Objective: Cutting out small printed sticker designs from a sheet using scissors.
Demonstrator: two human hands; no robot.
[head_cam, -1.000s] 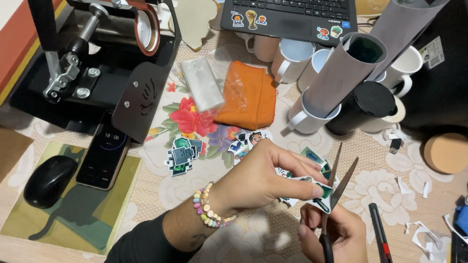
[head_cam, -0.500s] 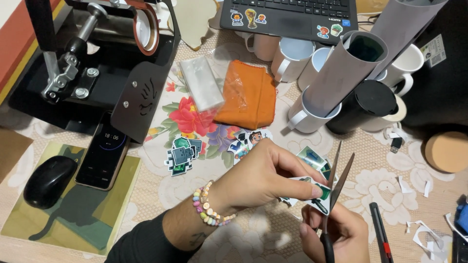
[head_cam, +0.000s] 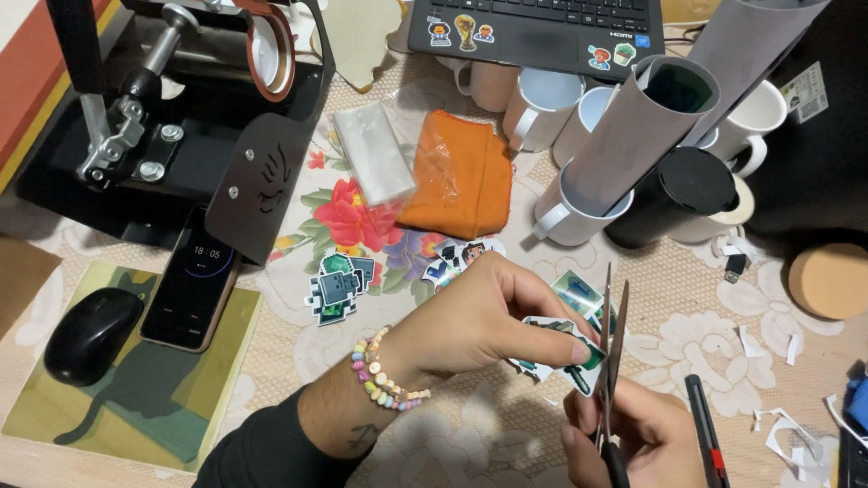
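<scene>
One phone (head_cam: 192, 282) – one mouse (head_cam: 92, 334) – one laptop (head_cam: 542, 32)

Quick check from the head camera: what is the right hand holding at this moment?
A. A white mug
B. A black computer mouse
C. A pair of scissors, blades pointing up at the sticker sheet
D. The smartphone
C: the right hand grips the scissors, whose blades point up beside the printed sticker sheet pinched by the left hand; the mouse, phone and white mugs lie untouched on the table.

Between the left hand's fingers (head_cam: 579, 352) sits a green-and-white sticker (head_cam: 565, 348), near an orange cloth (head_cam: 461, 176) and a floral tablecloth (head_cam: 362, 217).
</scene>
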